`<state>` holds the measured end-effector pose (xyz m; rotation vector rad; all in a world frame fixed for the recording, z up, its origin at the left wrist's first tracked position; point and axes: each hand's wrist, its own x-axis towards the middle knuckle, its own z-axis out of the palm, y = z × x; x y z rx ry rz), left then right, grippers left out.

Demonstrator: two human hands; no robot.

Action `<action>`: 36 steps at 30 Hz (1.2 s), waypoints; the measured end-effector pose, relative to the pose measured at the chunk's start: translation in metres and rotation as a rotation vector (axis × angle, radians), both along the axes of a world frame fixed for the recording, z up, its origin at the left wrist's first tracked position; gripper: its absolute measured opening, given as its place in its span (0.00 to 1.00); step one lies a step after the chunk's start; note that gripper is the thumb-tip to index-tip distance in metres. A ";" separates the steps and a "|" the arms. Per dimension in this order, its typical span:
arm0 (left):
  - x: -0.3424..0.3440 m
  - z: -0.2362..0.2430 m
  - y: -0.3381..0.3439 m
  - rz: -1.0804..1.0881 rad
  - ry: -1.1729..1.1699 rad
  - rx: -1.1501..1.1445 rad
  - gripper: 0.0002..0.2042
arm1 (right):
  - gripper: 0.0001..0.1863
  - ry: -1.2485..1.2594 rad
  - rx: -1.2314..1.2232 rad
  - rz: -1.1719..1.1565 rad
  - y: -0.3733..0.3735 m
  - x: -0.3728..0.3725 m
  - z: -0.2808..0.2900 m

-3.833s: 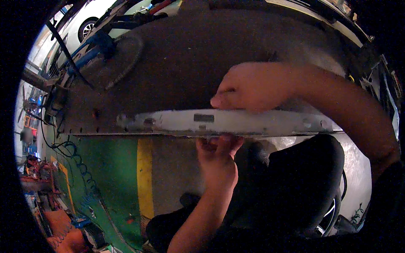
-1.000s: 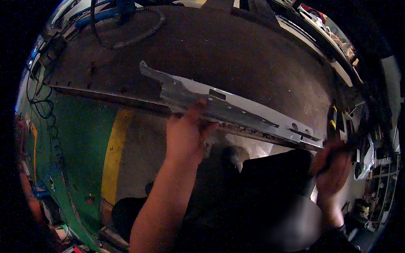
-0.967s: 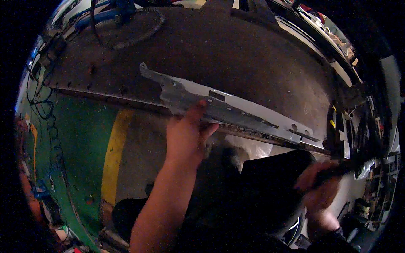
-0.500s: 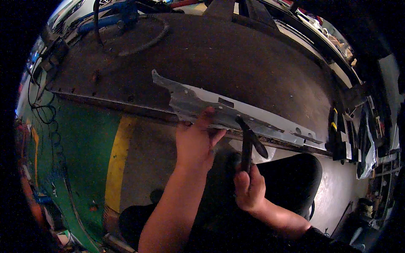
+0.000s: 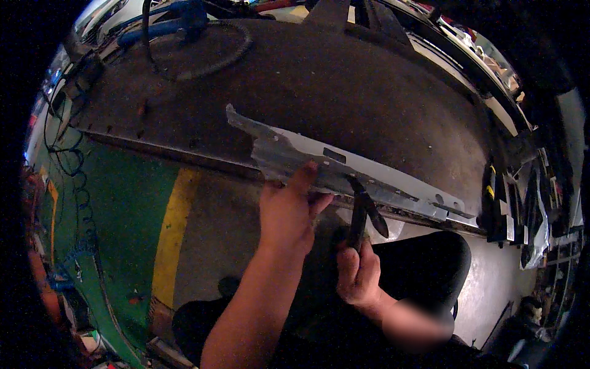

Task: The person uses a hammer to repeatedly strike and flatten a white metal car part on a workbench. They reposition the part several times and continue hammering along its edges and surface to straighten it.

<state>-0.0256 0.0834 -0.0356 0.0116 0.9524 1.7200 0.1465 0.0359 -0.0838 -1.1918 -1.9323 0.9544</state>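
A long grey sheet-metal panel (image 5: 289, 157), with a ragged left end and several holes, lies slantwise along the near edge of a dark metal table. My left hand (image 5: 289, 212) grips the panel's near edge, one finger on top and the others partly hidden below. In my right hand (image 5: 358, 270) is a dark hammer (image 5: 369, 212), its handle closed in my fingers. The hammer's head is over the near edge of the panel, its narrow end at the metal; whether it touches, I cannot tell.
The dark table (image 5: 295, 74) spreads beyond the panel. A blue tool (image 5: 178, 21) with a looped hose (image 5: 236, 58) lies at its far left. Dark parts and plastic-wrapped items (image 5: 534, 209) stand at the right. Below, a yellow stripe (image 5: 175, 237) crosses the green floor.
The whole view has shifted slightly right and down. My right hand has moved a little left, tilting the hammer slightly; my left hand keeps its hold on the panel.
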 end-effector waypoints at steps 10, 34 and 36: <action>0.001 -0.009 0.006 -0.010 0.036 -0.026 0.13 | 0.17 -0.156 0.069 -0.010 0.008 0.000 -0.012; 0.004 -0.002 0.001 -0.003 0.033 -0.064 0.14 | 0.13 -0.071 0.134 0.173 0.004 0.028 0.003; 0.005 0.002 0.003 0.006 0.023 -0.077 0.14 | 0.12 -0.075 0.400 0.177 -0.003 0.037 0.003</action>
